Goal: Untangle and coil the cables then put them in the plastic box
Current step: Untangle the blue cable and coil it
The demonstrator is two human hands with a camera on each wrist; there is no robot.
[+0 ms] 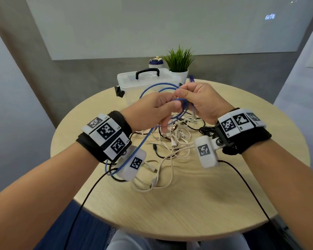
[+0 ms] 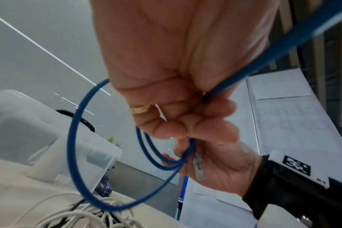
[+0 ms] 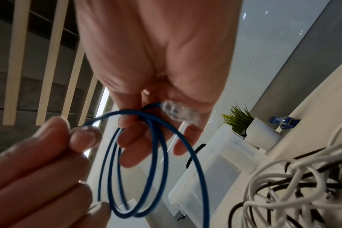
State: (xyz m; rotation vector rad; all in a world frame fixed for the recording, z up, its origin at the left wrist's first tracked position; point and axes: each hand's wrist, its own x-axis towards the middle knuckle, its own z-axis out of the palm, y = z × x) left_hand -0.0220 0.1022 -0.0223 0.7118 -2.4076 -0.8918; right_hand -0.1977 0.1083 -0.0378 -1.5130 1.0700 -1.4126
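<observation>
I see my left hand (image 1: 153, 109) and right hand (image 1: 201, 101) both curled around the thin blue network cable (image 1: 163, 87), holding its loops above the tangled pile of white and black cables (image 1: 172, 143). Beyond that pile stands the lidded clear plastic box (image 1: 148, 83).

Heaped at the centre of the round table (image 1: 197, 204): a tangle of white and black cables (image 1: 172, 141), blocking any low pass there. Behind the tangle, at the far edge: the closed plastic box (image 1: 132, 82), with a potted plant (image 1: 179, 62) and a bottle (image 1: 155, 63) crowding its far right. Nearer than the tangle: bare tabletop, open to a hand. Left and right of it: bare strips.
</observation>
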